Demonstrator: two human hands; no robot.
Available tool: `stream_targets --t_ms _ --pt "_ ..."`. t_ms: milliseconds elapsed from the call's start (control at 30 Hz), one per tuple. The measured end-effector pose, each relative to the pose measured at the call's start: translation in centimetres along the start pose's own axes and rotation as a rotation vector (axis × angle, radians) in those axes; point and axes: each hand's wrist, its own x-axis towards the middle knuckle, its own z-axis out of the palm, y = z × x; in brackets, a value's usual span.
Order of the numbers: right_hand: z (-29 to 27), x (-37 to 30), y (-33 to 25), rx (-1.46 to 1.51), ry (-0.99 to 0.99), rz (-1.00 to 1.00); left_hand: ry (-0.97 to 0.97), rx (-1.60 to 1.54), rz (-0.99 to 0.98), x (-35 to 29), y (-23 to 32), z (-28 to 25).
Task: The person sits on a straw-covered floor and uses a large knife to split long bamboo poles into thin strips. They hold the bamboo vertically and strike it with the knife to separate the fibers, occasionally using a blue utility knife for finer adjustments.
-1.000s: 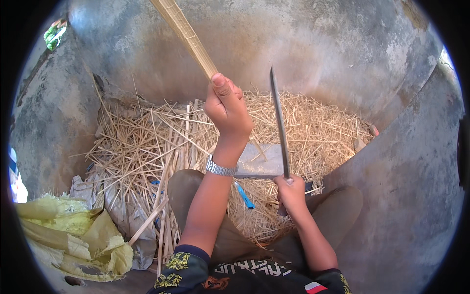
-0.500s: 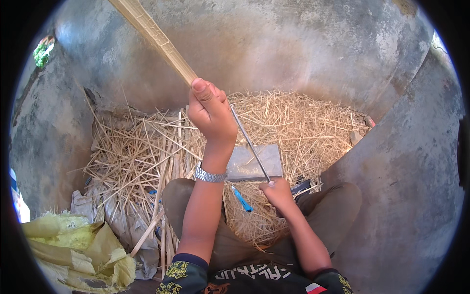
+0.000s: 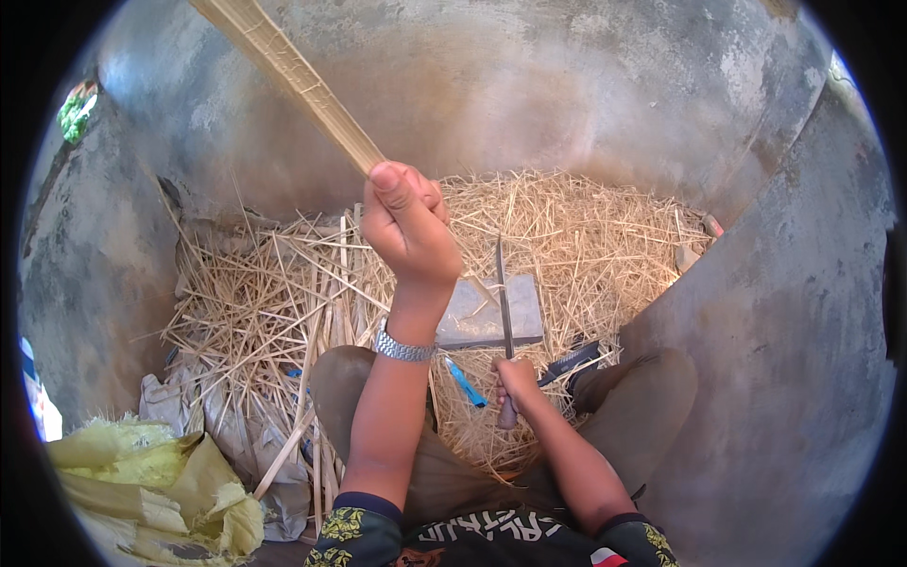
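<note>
My left hand (image 3: 413, 222), with a metal-band watch (image 3: 404, 347) on its wrist, is closed round a pale bamboo strip (image 3: 293, 76). The strip slants up and away to the far left, out of view at the top. A short piece of it shows below the fist, over the grey block (image 3: 472, 321). In my right hand (image 3: 517, 380) is the handle of a long, narrow knife (image 3: 504, 298). Its blade points away from me, in front of the block's right part. Knife and strip are apart.
Thin split sticks (image 3: 255, 302) lie heaped at left, and straw-like shavings (image 3: 586, 222) spread at the back. A blue object (image 3: 465, 383) lies between my legs. A torn yellow sack (image 3: 179, 482) is at near left. A grey curved wall (image 3: 567, 94) encloses the spot.
My right hand has drawn the knife back and down toward me. Its blade has swung from leaning left, near the left fist, to almost straight ahead. The left hand has hardly moved.
</note>
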Motion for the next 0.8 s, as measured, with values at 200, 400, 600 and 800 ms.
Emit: stream_targets --t_ms 200,400,600,800 --pt "-0.2 1.4 0.3 -0.073 0.090 -0.049 -0.095 -0.121 -0.062 1.0 -0.3 -0.1" --pt "-0.9 -6.2 -8.0 0.235 0.037 -0.510 -0.145 -0.258 -0.150 1.9 0.1 -2.3" --pt "0.2 -9.1 -6.7 0.644 -0.263 -0.641 -0.264 -0.224 -0.245 2.0 -0.2 -2.3" --pt "0.2 -7.9 -6.4 0.306 -0.239 -0.100 -0.387 -0.310 -0.255 1.0 0.4 -2.1"
